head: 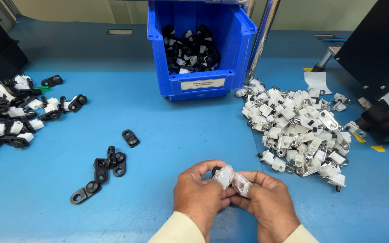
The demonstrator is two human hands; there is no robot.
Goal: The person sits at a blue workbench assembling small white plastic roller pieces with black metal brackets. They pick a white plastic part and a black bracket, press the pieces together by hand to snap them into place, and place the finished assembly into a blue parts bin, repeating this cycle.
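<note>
My left hand (200, 192) and my right hand (266, 202) meet low in the middle of the blue table (181, 130). Both have taped fingertips pinched together on a small black part (214, 170), mostly hidden between the fingers. To the left lie a few loose black brackets (109, 163). On the right sits a big pile of white-and-metal clips (300, 128), close to my right hand.
A blue bin (201, 83) with black and white parts stands at the back centre. Another heap of black and white assembled parts (10, 117) lies at the far left. A black machine (379, 67) occupies the right edge, and a metal pole (262, 38) rises behind the bin.
</note>
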